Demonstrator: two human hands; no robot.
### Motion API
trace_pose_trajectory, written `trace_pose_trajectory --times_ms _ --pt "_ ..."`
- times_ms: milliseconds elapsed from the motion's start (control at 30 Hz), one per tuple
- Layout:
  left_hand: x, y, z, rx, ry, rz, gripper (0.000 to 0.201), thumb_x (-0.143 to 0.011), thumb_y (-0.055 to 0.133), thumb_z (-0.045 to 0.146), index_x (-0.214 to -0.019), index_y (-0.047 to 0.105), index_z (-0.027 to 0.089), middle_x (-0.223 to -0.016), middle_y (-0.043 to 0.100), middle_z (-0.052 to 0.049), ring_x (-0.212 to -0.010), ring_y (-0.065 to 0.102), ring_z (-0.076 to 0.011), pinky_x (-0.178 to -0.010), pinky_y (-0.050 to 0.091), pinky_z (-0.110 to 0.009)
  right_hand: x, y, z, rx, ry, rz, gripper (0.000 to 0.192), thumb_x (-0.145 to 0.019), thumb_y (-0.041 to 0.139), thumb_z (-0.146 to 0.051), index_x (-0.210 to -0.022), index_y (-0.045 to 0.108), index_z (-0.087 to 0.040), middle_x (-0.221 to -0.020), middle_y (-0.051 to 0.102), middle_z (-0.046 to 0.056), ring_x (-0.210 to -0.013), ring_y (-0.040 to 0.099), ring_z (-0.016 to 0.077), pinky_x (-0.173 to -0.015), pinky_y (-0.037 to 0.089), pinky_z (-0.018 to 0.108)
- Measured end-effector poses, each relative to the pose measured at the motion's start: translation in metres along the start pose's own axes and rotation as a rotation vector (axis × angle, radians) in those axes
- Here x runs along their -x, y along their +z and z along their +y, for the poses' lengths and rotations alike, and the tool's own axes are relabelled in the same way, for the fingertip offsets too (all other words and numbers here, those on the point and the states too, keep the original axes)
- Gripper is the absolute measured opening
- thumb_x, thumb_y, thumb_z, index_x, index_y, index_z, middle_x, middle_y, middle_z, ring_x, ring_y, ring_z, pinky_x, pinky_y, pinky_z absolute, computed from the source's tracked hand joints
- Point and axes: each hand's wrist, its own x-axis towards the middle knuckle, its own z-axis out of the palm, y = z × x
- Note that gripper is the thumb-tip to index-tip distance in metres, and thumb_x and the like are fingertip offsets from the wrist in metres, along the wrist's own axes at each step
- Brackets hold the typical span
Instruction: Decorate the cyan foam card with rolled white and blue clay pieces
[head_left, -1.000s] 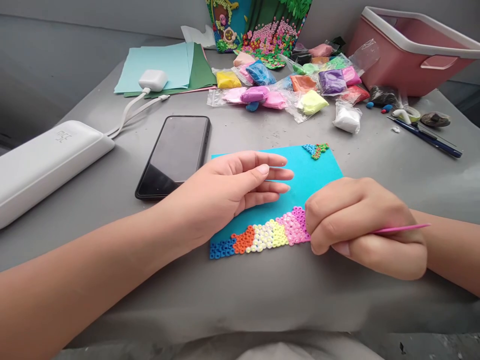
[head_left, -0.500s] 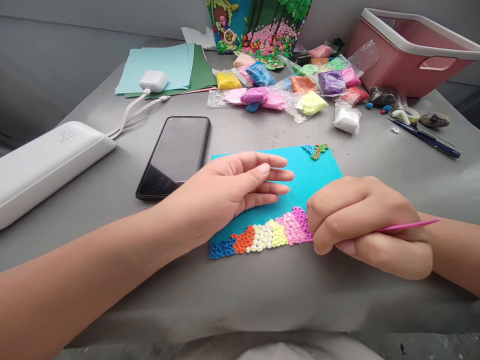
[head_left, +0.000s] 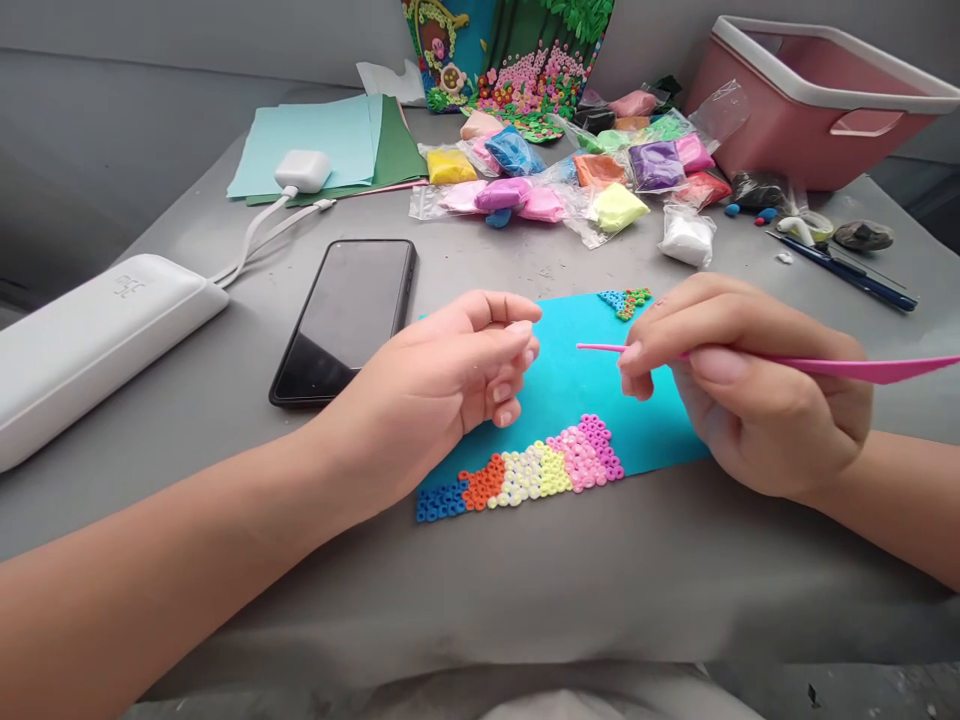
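My right hand [head_left: 750,385] grips a thin pink modelling tool [head_left: 847,370], its narrow tip pointing left above a turquoise sheet [head_left: 570,385]. My left hand [head_left: 465,370] hovers over the sheet's left part, fingers curled in and thumb close against them. Whatever lies between those fingers, if anything, is hidden. Along the sheet's near edge runs a band of small clay rings [head_left: 525,470] in blue, orange, white, yellow, pink and purple. Blue, green and red rings [head_left: 625,302] form a small patch at the far right corner.
A black phone [head_left: 345,320] and white power bank [head_left: 105,350] lie left. Behind are paper sheets [head_left: 307,140], bagged coloured clay [head_left: 517,195], a decorated clay picture [head_left: 525,75] and a pink basket [head_left: 795,125]. A dark blue pen [head_left: 844,272] rests at right.
My right hand has lifted from the purple end of the ring band and moved up and right, bringing the tool's tip into view. My left fingers have curled from stretched out.
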Motion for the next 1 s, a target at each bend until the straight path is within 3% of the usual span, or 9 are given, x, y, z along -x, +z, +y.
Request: trace_pose_trajectory --times_ms 167,267,500,700,1000 --pt "-0.001 -0.008 -0.005 -0.159 0.094 -0.082 0.017 -0.085 0.079 0.027 -0.096 0.067 0.02 -0.084 0.072 0.001 -0.062 0.057 -0.0087 -0.061 0.047 -0.023 0.001 0.001 0.003 -0.03 -0.003 0.056 0.024 -0.096 0.054 -0.016 -0.1 0.078 -0.015 -0.085 0.066 0.005 -0.072 0.063 0.0147 -0.066 0.051 0.032" --pt "-0.001 -0.012 -0.009 -0.19 0.098 -0.113 0.024 -0.085 0.081 0.038 -0.101 0.071 0.023 -0.096 0.078 -0.001 -0.072 0.065 -0.0119 -0.07 0.052 -0.025 0.001 0.001 0.004 -0.024 -0.009 0.06 0.023 -0.097 0.055 -0.016 -0.101 0.078 -0.015 -0.086 0.066 0.005 -0.074 0.064 0.0149 -0.068 0.052 0.032" --pt "0.001 -0.01 -0.007 -0.234 0.166 -0.071 0.016 -0.083 0.082 0.038 -0.092 0.077 0.026 -0.096 0.075 0.001 -0.076 0.061 -0.0105 -0.069 0.05 -0.021 0.0 0.002 0.001 0.048 -0.012 0.015 0.023 -0.098 0.053 -0.017 -0.1 0.076 -0.02 -0.087 0.072 0.004 -0.075 0.066 0.0164 -0.07 0.055 0.034" --pt "0.001 -0.008 -0.006 -0.256 0.156 -0.057 0.021 -0.079 0.086 0.036 -0.094 0.076 0.025 -0.095 0.074 0.0 -0.077 0.062 -0.0125 -0.07 0.051 -0.025 -0.001 0.002 -0.001 0.112 -0.02 -0.043 0.023 -0.1 0.051 -0.019 -0.1 0.074 -0.024 -0.088 0.073 0.003 -0.076 0.068 0.0174 -0.071 0.059 0.034" --pt "0.002 -0.008 -0.006 -0.347 0.231 -0.077 0.009 -0.087 0.079 0.033 -0.09 0.076 0.024 -0.091 0.075 0.0 -0.078 0.064 -0.0125 -0.07 0.05 -0.022 -0.001 0.001 -0.002 0.09 0.028 -0.044 0.023 -0.099 0.051 -0.017 -0.097 0.073 -0.022 -0.087 0.072 0.004 -0.076 0.065 0.0169 -0.073 0.056 0.034"
